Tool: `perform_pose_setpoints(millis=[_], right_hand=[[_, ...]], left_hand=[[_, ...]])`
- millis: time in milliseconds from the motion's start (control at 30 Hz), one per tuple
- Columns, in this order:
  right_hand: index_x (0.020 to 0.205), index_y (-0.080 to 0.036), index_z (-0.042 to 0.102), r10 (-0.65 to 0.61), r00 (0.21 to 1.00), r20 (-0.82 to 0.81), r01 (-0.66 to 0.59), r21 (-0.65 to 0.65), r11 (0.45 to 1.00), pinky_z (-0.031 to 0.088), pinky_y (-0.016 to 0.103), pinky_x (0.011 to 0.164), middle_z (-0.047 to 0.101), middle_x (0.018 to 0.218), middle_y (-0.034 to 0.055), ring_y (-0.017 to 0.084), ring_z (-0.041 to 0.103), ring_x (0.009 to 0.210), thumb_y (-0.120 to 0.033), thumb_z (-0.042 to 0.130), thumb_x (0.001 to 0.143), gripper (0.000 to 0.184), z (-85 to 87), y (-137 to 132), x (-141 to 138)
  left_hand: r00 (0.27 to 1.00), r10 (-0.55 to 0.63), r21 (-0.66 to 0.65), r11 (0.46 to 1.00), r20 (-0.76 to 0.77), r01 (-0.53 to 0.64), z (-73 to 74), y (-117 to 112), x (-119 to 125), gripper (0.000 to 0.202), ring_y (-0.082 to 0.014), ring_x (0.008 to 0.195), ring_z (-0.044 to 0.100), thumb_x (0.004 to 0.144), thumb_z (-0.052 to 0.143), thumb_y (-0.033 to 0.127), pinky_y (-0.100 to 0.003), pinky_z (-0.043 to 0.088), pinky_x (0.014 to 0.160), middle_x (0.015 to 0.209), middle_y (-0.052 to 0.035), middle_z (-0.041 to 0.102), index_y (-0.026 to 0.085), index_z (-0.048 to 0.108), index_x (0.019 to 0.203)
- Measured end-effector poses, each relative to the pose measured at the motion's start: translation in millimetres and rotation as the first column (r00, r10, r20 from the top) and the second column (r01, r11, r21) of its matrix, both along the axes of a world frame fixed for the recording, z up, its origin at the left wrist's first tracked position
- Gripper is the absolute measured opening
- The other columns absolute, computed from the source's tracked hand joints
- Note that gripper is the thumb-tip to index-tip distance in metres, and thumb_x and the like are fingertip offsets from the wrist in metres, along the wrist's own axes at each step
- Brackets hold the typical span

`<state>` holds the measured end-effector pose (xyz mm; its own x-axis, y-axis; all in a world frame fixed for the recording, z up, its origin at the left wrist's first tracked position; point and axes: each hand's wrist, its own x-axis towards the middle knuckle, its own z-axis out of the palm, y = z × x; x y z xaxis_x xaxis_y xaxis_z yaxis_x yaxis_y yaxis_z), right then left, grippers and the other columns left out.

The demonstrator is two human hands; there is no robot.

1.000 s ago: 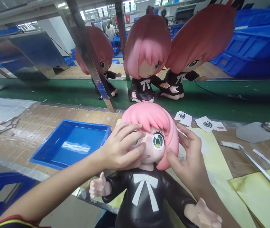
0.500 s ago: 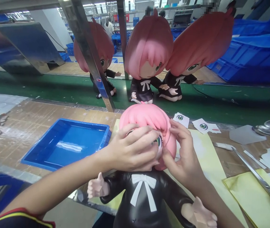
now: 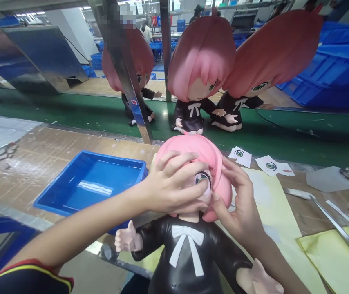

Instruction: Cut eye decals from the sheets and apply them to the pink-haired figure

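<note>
In front of me is a large vinyl figure (image 3: 162,261) with pink hair, a black dress and a white bow (image 3: 188,239). My left hand (image 3: 173,183) lies across its face with the fingers spread, one fingertip by the green eye (image 3: 203,180). The palm and fingers hide the rest of the face. On the other side, my right hand (image 3: 238,196) grips the edge of the figure's head (image 3: 189,143), thumb by the cheek and fingers on the hair.
A blue tray (image 3: 44,204) of water stands to the left. Paper cutouts with printed eyes (image 3: 271,165), yellow cloth (image 3: 324,253), long tweezers (image 3: 336,222) and white scraps lie at right. Behind, three similar figures (image 3: 203,61) sit on a green belt (image 3: 85,112), near a metal post (image 3: 133,90).
My left hand's fingers have shifted up and apart over the face, so more of the green eye shows. The right hand keeps its hold on the head. The view has shifted slightly left.
</note>
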<state>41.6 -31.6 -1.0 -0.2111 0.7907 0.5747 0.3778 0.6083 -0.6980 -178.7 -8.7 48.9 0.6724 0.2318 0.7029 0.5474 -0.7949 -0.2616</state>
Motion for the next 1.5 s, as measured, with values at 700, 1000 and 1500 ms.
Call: perform_pose_setpoints(millis=[700,1000,1500], right_hand=[[0.137,-0.025,0.049,-0.145,0.986,0.086,0.134,0.116,0.984,0.040,0.062,0.112,0.041,0.150,0.0148,0.033,0.040,0.141,-0.019,0.056,0.090,0.047,-10.5,-11.2,25.2],[0.139,-0.026,0.051,-0.183,0.965,0.188,0.150,0.179,0.972,0.044,0.057,0.111,0.038,0.153,0.0137,0.033,0.040,0.141,-0.017,0.055,0.092,0.047,-3.5,-10.4,21.2],[0.149,-0.033,0.045,-0.112,0.972,0.207,0.081,0.152,0.985,0.040,0.056,0.115,0.027,0.158,0.0097,0.032,0.035,0.145,-0.013,0.049,0.093,0.060,-3.4,-10.5,24.6]], left_hand=[[0.975,0.058,-0.269,0.963,0.213,0.002,-33.5,-26.6,-20.4,0.040,-0.0416,0.134,0.049,0.079,0.072,0.015,-0.062,0.053,0.101,0.129,-0.0224,0.050,0.012,0.056,0.115],[0.988,0.046,-0.082,0.996,0.151,-0.034,-23.0,-21.1,-7.1,0.030,-0.0396,0.128,0.052,0.089,0.061,0.042,-0.062,0.050,0.100,0.126,-0.0161,0.054,0.018,0.068,0.104],[0.997,0.067,0.119,0.991,-0.029,-0.063,-10.3,-8.7,5.2,0.054,-0.0277,0.118,0.054,0.091,0.055,0.062,-0.048,0.048,0.106,0.119,-0.0121,0.068,0.018,0.073,0.116]])
